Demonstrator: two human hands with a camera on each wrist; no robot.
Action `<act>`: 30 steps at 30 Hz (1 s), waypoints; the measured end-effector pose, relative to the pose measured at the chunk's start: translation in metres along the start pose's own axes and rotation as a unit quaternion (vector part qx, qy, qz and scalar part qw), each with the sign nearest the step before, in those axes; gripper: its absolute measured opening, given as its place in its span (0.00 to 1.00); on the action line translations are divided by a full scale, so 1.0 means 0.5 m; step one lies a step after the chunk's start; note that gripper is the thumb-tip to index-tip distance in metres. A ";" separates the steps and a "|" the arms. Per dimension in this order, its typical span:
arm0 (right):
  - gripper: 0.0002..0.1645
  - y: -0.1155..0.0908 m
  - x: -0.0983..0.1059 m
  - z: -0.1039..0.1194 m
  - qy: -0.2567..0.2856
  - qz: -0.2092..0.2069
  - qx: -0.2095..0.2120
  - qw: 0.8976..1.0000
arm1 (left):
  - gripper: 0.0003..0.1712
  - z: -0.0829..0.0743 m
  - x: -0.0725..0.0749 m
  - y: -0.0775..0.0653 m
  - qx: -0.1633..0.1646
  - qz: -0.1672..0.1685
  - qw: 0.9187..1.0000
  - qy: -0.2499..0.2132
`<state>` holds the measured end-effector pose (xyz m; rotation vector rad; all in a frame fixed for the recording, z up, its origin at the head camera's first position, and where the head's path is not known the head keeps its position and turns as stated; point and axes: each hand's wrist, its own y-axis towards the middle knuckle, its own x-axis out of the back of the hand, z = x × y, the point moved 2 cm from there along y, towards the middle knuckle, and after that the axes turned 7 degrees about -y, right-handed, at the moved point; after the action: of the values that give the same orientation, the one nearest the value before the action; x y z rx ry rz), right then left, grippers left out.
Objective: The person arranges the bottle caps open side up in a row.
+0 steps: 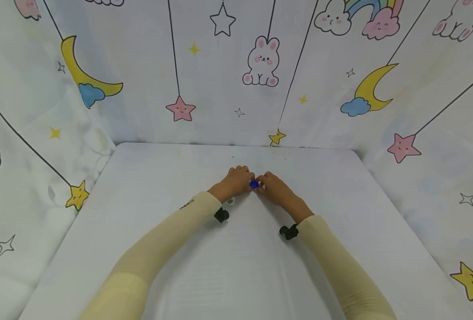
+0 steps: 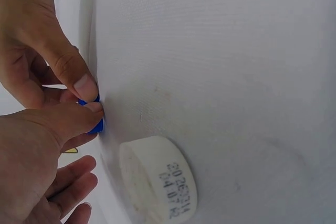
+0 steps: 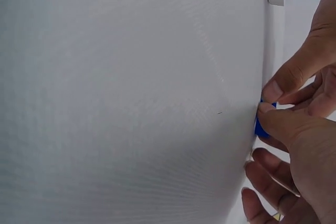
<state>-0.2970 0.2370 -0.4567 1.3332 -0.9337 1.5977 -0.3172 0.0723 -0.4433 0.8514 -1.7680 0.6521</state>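
My left hand (image 1: 237,181) and right hand (image 1: 277,190) meet near the far part of the table. Between them is a small blue cap-like piece (image 1: 254,184), pinched by thumb and fingers from both sides. In the left wrist view the fingers cover most of the blue piece (image 2: 97,126); its exact kind I cannot tell. The right wrist view shows the same blue piece (image 3: 260,128) low against the white surface, both thumb tips on it. A white round cap (image 2: 160,179) with printed dark digits stands on its side in that left wrist image, close to my left hand.
The white table (image 1: 236,266) spreads around both forearms. Behind it rises a white backdrop (image 1: 220,66) printed with stars, moons and rabbits. Each wrist carries a small black camera, the left one (image 1: 221,215) near the white cap and the right one (image 1: 288,232) over the table.
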 end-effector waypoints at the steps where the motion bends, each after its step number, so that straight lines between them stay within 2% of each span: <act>1: 0.21 0.000 -0.001 -0.001 0.000 -0.001 0.001 1.000 | 0.19 0.000 0.000 -0.001 0.000 -0.001 1.000 0.001; 8: 0.22 0.003 -0.008 -0.006 0.003 0.000 0.003 1.000 | 0.19 0.002 0.000 -0.009 -0.008 -0.012 1.000 -0.007; 12: 0.22 -0.002 0.001 -0.004 0.021 0.001 0.001 1.000 | 0.18 0.004 0.003 -0.014 -0.018 -0.029 0.999 -0.014; 18: 0.22 -0.013 0.029 0.007 0.069 -0.004 0.007 0.998 | 0.19 0.010 0.013 -0.028 -0.054 -0.061 0.997 0.003; 22: 0.22 -0.018 0.042 0.016 0.088 0.000 0.019 0.996 | 0.19 0.017 0.020 -0.043 -0.087 -0.092 0.992 0.023; 30: 0.19 -0.028 0.062 0.031 0.108 0.018 0.058 0.992 | 0.19 0.018 0.037 -0.080 -0.164 -0.152 0.974 0.046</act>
<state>-0.2811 0.2321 -0.4233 1.1962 -0.7458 1.8061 -0.2946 0.0368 -0.4273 0.8233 -1.5626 0.1871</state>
